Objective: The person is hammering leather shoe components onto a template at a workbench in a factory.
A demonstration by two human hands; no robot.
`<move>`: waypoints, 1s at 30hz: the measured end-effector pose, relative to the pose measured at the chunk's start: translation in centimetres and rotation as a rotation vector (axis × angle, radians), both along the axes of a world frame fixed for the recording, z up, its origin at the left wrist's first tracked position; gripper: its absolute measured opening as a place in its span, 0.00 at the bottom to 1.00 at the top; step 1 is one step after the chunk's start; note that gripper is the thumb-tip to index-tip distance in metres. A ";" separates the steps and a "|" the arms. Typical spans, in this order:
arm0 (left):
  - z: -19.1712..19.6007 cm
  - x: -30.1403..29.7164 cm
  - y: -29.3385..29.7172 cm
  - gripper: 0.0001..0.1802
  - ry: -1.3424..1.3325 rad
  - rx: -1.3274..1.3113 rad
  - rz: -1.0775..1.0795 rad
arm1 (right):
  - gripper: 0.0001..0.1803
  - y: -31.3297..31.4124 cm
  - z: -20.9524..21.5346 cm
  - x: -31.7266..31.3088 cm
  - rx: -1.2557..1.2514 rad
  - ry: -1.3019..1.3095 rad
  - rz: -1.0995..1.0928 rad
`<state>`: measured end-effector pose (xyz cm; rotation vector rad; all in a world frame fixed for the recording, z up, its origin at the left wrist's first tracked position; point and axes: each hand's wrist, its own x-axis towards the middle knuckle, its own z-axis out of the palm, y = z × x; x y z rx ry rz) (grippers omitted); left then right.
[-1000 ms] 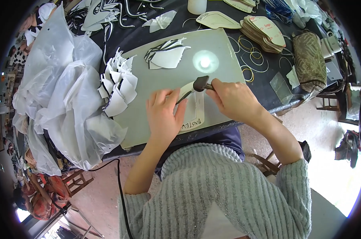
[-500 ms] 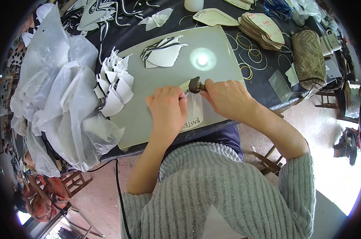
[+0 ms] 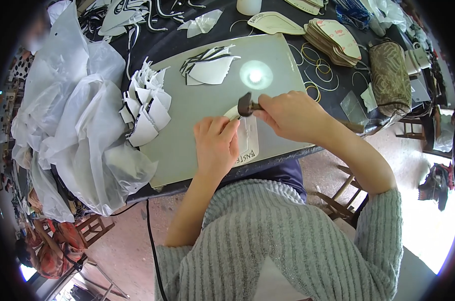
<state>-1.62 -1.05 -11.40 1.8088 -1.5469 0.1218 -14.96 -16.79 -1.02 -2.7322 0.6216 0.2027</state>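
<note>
Right hand [image 3: 287,114] is wrapped tight around the handle of a small dark-headed hammer [image 3: 245,105], fingers fully curled, the head poking out to the left and sitting just above the white cut piece [image 3: 248,143]. Left hand [image 3: 216,143] lies flat and palm-down on that same white piece, fingers together and stretched toward the hammer head, pinning it rather than gripping it. The piece rests on the near middle of the grey work slab [image 3: 187,108], close to the edge nearest the person, partly hidden under the left hand.

A bright spot of light [image 3: 256,76] glares off the slab just beyond the hammer. Farther up the slab lies a small fan of white and black-edged cut pieces [image 3: 210,67]. At the slab's left edge, a heap of white cut pieces [image 3: 144,108] stands on end, touching a big crumpled clear plastic bag [image 3: 72,130] that spills over the left of the desk [image 3: 333,95]. To the right, loose rubber bands [image 3: 320,67] lie on the dark desk top, beside a stack of tan shaped insoles [image 3: 335,37] and a patterned brown roll [image 3: 390,75].
</note>
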 end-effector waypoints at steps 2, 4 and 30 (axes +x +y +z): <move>0.1 0.2 -0.2 0.10 0.019 0.006 -0.013 | 0.20 -0.5 -0.3 0.4 -0.015 0.137 0.128; 0.1 0.2 -0.4 0.10 0.062 0.003 0.002 | 0.18 -1.3 -0.1 0.3 -0.039 -0.008 0.108; 0.2 1.8 -0.3 0.13 -0.010 0.034 -0.162 | 0.18 -1.5 -0.6 0.5 0.024 -0.039 0.160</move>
